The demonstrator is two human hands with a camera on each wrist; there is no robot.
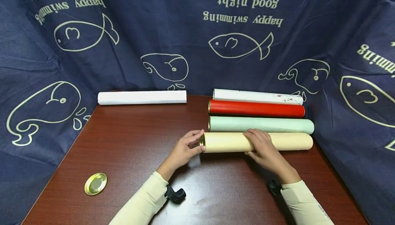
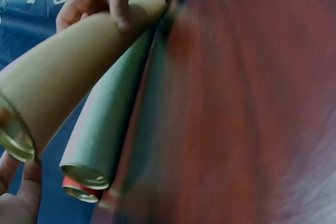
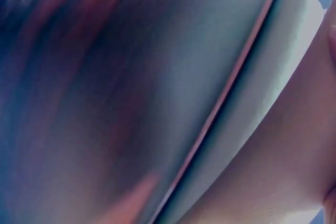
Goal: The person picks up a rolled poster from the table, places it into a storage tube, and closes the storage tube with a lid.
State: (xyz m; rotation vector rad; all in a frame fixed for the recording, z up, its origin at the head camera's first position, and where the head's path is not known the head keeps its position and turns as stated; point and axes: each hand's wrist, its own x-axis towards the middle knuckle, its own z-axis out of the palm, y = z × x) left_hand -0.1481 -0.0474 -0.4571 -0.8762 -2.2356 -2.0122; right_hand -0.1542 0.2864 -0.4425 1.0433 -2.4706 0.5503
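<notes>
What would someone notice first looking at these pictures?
Four tubes lie side by side at the right of the table: white tube farthest, then red tube, green tube, and cream tube nearest. The left hand holds the cream tube's open gold end while the right hand grips its middle. A gold cap lies near the table's front left.

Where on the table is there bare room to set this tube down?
Bare wood lies between the white paper roll, the gold metal lid and the left hand. It is crowded at right: cream tube, green tube, red tube and white patterned tube lie side by side.
</notes>
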